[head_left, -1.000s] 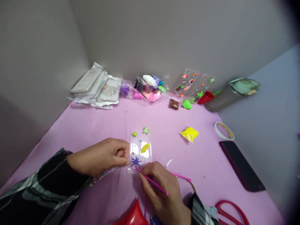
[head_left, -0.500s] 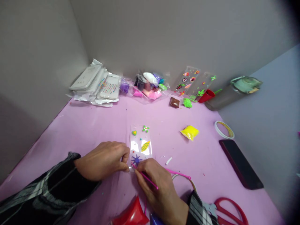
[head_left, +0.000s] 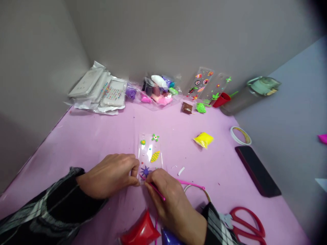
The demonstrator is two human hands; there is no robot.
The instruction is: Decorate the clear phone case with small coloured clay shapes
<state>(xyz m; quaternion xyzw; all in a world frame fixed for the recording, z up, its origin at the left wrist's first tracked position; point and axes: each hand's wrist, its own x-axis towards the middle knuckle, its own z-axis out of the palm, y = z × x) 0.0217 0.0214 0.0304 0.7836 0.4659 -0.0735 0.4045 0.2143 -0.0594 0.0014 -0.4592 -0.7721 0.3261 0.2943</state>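
A clear phone case (head_left: 150, 148) lies on the table, decorated with a flower, a heart, a yellow-green leaf and a purple spiky clay shape (head_left: 145, 171). My left hand (head_left: 114, 173) is closed at the case's lower left edge, thumb and forefinger pinching it. Between the fingers of my right hand (head_left: 171, 200) is a thin pink clay modelling tool (head_left: 158, 193). Its tip is at the purple shape's lower left, though whether it touches is too small to tell. My right fingers cover the case's lower right corner.
Near me lie a red clay packet (head_left: 140, 229), a blue packet (head_left: 170, 237) and red-handled scissors (head_left: 246, 221). Rightward are a yellow packet (head_left: 203, 140), a tape roll (head_left: 240, 135) and a black phone (head_left: 258, 172). Packaged cases (head_left: 94, 88), clay bags (head_left: 158, 90) and a bottle (head_left: 249, 97) stand behind.
The camera view has shifted slightly, so most things sit a little further left and higher. Both hands keep their hold, with the tool's tip still by the purple shape.
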